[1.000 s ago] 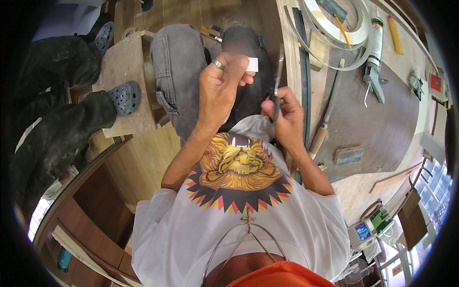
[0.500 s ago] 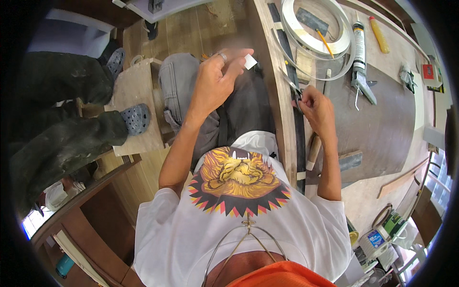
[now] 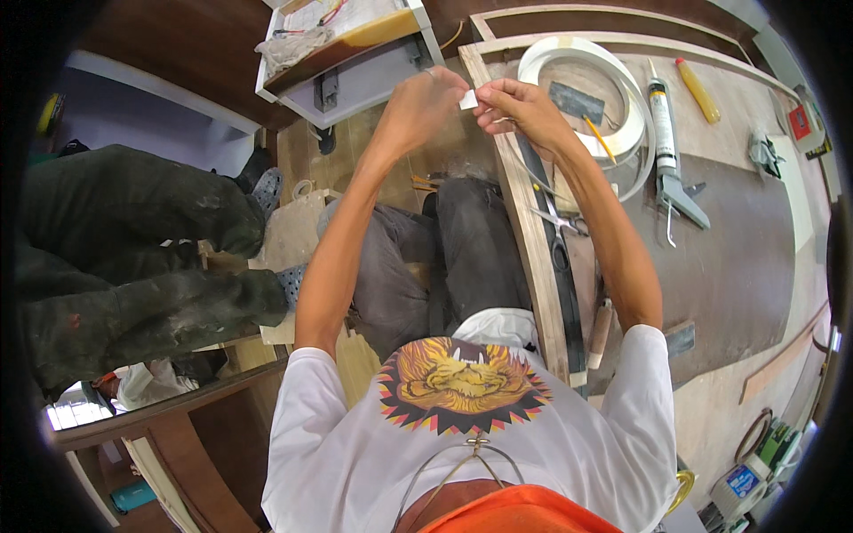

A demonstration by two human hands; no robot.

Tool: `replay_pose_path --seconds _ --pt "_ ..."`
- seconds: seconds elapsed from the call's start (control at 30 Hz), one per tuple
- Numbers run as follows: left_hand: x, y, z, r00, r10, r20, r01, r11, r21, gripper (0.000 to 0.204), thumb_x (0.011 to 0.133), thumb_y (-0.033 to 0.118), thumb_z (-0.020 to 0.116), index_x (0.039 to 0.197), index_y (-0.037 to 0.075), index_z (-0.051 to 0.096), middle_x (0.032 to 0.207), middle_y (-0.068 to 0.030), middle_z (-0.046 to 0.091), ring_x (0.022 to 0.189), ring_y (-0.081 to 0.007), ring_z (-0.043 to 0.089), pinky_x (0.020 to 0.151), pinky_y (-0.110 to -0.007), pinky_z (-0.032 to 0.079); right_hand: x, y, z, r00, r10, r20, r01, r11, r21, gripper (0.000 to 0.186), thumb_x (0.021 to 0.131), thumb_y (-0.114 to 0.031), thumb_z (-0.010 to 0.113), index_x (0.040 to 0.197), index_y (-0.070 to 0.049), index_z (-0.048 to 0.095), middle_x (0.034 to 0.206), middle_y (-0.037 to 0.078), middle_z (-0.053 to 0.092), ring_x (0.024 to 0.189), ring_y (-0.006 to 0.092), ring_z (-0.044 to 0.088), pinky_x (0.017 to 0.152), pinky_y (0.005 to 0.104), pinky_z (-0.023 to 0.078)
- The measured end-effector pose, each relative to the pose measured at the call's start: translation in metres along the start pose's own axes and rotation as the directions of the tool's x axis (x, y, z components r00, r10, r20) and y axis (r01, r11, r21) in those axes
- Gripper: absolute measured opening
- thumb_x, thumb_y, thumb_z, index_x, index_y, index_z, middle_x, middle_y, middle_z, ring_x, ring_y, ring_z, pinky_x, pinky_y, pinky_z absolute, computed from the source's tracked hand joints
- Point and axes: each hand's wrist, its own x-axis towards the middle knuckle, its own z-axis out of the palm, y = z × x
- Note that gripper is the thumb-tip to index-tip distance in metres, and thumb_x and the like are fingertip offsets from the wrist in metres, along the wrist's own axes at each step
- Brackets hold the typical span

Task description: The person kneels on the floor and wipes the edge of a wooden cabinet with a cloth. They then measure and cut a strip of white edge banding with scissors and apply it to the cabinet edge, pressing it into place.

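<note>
Between both hands, out past my knees, is a small white square piece [image 3: 468,100]. My left hand [image 3: 421,107] pinches it from the left, its fingers slightly blurred. My right hand [image 3: 522,108] is closed at the piece's right edge, thumb and fingertips pressed together. A pair of scissors [image 3: 560,224] lies on the workbench's near side, beneath my right forearm, with no hand on it. Just beyond that forearm rests a roll of white edge banding [image 3: 536,69], with a pencil [image 3: 600,140] and a dark flat block [image 3: 576,102] within its ring.
On the bench [image 3: 729,240] to the right are a caulking gun [image 3: 668,169], a yellow bottle [image 3: 698,91] and a wooden handle [image 3: 601,333]. A raised wooden rail [image 3: 533,275] edges it. Another person's legs [image 3: 151,213] extend in from the left. An open drawer [image 3: 346,67] stands ahead.
My right hand has let go of the scissors and moved forward and left to the white piece. My left hand still holds that piece. The view has shifted, bringing the drawer into sight.
</note>
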Motion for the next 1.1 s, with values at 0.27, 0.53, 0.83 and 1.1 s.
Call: replay_pose_path --seconds 0.27,0.53,0.83,1.1 --pt "0.069 -0.089 0.002 0.971 -0.089 -0.222 -0.023 0.889 -0.457 0.018 0.097 0.012 0.065 0.11 -0.001 0.067 0.101 -0.0065 0.072 0.09 -0.0115 0.067 0.079 -0.026 0.054 0.114 0.017 0.013 0.998 0.056 -0.041 -0.046 0.976 0.214 0.02 0.097 -0.015 0.069 0.111 -0.002 0.065 0.093 0.004 0.068 0.082 0.0114 0.066 0.075 0.0236 0.056" --pt "0.148 -0.132 0.055 0.943 -0.333 -0.026 0.147 0.483 -0.863 0.037 0.103 0.017 0.062 0.13 -0.006 0.055 0.116 -0.0172 0.07 0.103 -0.0208 0.069 0.095 -0.028 0.055 0.235 0.086 -0.037 0.864 -0.286 -0.414 0.222 0.955 -0.197 0.019 0.091 -0.012 0.064 0.098 0.005 0.069 0.088 0.016 0.073 0.075 0.022 0.073 0.066 0.0327 0.061" --pt "0.147 -0.164 0.044 0.909 -0.409 -0.079 0.122 0.443 -0.888 0.038 0.1 0.01 0.066 0.131 -0.007 0.053 0.116 -0.0149 0.069 0.099 -0.0169 0.068 0.085 -0.025 0.056 0.223 0.068 0.003 0.922 -0.144 -0.36 0.245 0.936 0.253 0.019 0.089 -0.004 0.069 0.104 0.006 0.067 0.089 0.015 0.072 0.073 0.0187 0.073 0.063 0.03 0.062" --pt "0.141 -0.144 0.038 0.857 -0.477 -0.195 0.011 0.396 -0.918 0.033 0.099 0.012 0.068 0.127 -0.004 0.058 0.104 -0.0055 0.069 0.092 -0.0127 0.065 0.082 -0.025 0.055 0.224 0.049 0.014 0.948 -0.146 -0.283 0.206 0.959 0.195 0.02 0.093 -0.003 0.071 0.11 0.006 0.064 0.096 0.012 0.071 0.082 0.0168 0.072 0.075 0.028 0.062"
